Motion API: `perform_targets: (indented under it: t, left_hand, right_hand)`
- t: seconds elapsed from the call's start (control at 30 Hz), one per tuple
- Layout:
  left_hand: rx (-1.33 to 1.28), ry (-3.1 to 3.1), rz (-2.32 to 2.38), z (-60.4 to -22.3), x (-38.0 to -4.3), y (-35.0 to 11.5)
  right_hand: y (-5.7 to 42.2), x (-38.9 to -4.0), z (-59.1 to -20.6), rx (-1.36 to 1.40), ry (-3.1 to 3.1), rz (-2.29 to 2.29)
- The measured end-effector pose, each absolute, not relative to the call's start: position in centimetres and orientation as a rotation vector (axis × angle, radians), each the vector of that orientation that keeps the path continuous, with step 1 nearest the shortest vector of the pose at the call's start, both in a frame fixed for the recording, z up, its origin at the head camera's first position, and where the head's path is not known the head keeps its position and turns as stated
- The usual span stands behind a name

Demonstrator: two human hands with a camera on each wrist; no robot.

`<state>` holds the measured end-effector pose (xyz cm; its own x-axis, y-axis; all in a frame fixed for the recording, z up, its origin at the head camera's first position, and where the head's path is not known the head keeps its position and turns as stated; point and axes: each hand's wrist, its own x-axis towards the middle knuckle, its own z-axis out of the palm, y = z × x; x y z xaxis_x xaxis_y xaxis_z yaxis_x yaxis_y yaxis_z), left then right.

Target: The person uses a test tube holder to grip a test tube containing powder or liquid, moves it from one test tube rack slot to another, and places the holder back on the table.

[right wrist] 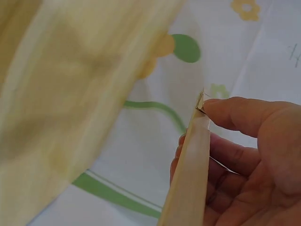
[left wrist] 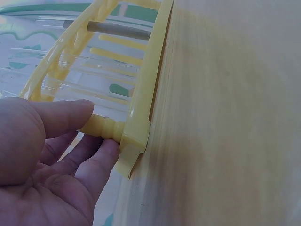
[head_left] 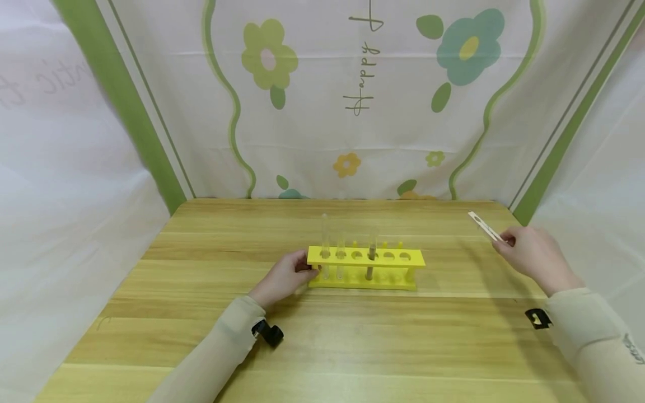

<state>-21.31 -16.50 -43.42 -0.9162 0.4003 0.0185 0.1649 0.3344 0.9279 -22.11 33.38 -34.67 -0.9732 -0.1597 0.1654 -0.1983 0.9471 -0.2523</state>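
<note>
A yellow test tube rack (head_left: 363,284) stands on the table. Two clear test tubes (head_left: 325,238) occupy its left holes, and one tube with dark grey contents (head_left: 372,254) sits further right. At the rack's left end my left hand (head_left: 284,279) pinches the end post (left wrist: 101,126) between thumb and fingers, as the left wrist view shows. Off to the right, above the table, my right hand (head_left: 536,254) holds a pale wooden test tube clamp (head_left: 485,225). In the right wrist view the thumb presses near the clamp's metal spring (right wrist: 201,102), with fingers partly hidden behind the wood (right wrist: 188,165).
The wooden table (head_left: 322,341) ends at the back against a white curtain (head_left: 322,129) printed with flowers. White cloth also hangs on both sides. Yellow drying pegs (head_left: 400,245) rise behind the rack. Each wrist wears a black camera strap (head_left: 268,332).
</note>
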Motion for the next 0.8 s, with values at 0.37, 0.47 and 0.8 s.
perform_targets:
  t: [0.37,0.47,0.8]
  left_hand:
    - [0.509,2.375,1.629,-43.5,-21.4,-16.6]
    - [0.51,2.376,1.627,-43.5,-21.3,-16.6]
    - [0.519,2.369,1.628,-43.4,-21.3,-16.5]
  right_hand:
    - [37.3,-22.9,-37.8,0.14,-3.14,0.449]
    - [37.9,-23.1,-38.6,0.136,-3.179,0.417]
    - [38.3,-23.8,-39.8,0.133,-3.261,0.433]
